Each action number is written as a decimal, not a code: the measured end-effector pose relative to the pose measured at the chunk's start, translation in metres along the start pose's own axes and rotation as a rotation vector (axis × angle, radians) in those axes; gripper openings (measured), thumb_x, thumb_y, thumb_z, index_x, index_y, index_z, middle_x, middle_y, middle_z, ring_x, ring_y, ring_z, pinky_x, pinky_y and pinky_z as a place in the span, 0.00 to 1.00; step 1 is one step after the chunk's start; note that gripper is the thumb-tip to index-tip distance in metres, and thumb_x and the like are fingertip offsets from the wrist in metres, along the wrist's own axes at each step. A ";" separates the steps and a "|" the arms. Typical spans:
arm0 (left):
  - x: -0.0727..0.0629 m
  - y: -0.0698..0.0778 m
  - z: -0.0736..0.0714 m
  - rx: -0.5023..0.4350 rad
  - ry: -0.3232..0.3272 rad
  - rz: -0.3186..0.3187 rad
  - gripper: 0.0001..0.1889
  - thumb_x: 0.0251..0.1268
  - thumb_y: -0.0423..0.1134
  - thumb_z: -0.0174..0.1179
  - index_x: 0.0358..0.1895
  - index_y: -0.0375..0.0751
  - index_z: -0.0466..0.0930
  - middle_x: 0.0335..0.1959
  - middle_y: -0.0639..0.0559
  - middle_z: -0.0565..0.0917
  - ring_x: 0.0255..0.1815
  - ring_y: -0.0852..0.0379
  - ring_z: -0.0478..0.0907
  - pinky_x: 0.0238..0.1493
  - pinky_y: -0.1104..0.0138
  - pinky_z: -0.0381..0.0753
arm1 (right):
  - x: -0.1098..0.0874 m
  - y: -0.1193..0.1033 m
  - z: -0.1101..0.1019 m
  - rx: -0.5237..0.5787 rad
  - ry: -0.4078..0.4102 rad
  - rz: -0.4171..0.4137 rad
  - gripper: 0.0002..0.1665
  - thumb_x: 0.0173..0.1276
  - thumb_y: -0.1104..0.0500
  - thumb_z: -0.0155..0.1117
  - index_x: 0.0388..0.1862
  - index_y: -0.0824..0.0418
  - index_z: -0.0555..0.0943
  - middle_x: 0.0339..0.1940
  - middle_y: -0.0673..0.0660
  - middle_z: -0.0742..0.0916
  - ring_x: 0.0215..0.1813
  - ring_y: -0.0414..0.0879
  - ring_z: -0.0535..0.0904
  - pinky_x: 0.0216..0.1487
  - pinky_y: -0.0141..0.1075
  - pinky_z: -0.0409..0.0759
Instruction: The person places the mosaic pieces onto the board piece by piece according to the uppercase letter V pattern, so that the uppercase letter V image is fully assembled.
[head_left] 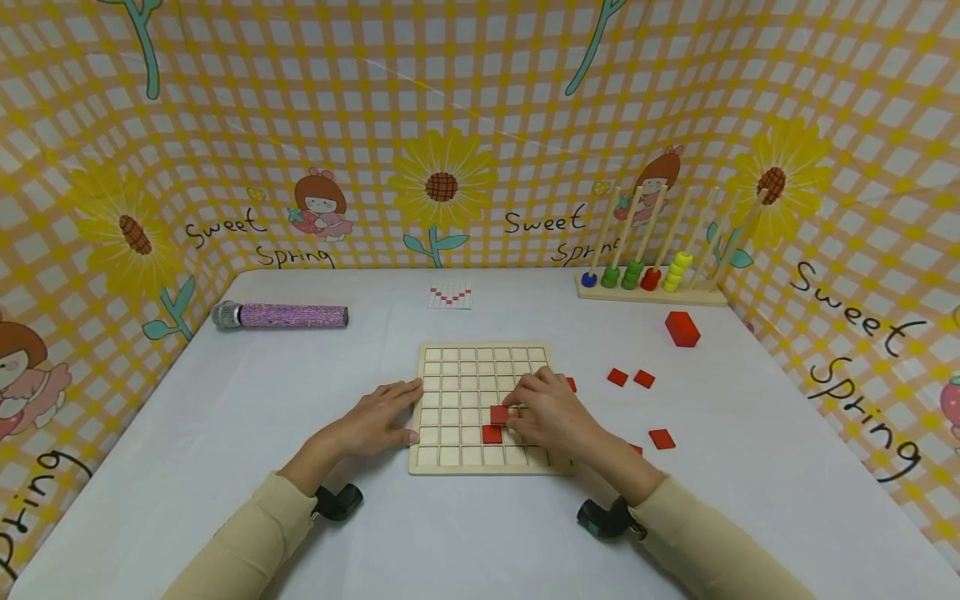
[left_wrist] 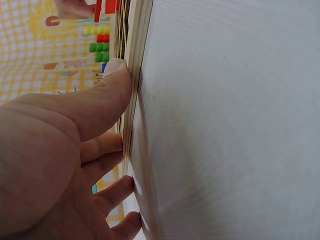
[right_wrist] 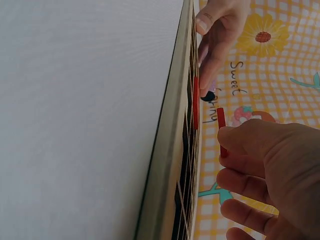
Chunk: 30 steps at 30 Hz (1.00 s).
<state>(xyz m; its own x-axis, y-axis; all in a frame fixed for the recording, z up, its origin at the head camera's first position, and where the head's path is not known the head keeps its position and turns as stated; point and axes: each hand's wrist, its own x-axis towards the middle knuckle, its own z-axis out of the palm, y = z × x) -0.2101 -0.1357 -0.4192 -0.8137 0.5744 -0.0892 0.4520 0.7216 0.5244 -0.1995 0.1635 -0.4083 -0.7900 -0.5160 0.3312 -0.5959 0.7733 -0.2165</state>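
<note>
A wooden grid board point(head_left: 438, 457) lies flat on the white table. One red square tile point(head_left: 492, 434) is set in a cell of its lower middle. My right hand point(head_left: 555, 408) pinches another red tile point(head_left: 499, 414) between thumb and fingertip; in the right wrist view this held tile point(right_wrist: 222, 132) stands apart from the board, raised above it. My left hand point(head_left: 375, 417) rests at the board's left edge, thumb against the rim and fingers relaxed along the side. Part of the board's right side is hidden under my right hand.
Several loose red tiles point(head_left: 662, 438) lie to the right, some partly behind my right arm. A red block point(head_left: 682, 329) and a peg stand with coloured beads point(head_left: 632, 275) are farther back. Behind the board lies a pattern card point(head_left: 450, 296); a glittery purple microphone point(head_left: 292, 315) lies at back left.
</note>
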 end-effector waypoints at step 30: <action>0.001 -0.002 0.003 0.004 0.010 0.002 0.39 0.63 0.46 0.60 0.72 0.35 0.54 0.76 0.43 0.54 0.75 0.36 0.50 0.70 0.40 0.53 | 0.020 -0.016 0.015 0.004 -0.097 -0.010 0.10 0.59 0.53 0.69 0.39 0.54 0.85 0.38 0.47 0.83 0.44 0.44 0.68 0.46 0.38 0.68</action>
<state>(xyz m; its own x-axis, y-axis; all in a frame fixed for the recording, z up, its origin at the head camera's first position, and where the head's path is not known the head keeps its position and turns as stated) -0.2107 -0.1354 -0.4223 -0.8163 0.5721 -0.0800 0.4550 0.7221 0.5212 -0.2080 0.1347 -0.4123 -0.7940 -0.5574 0.2425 -0.6044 0.7665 -0.2171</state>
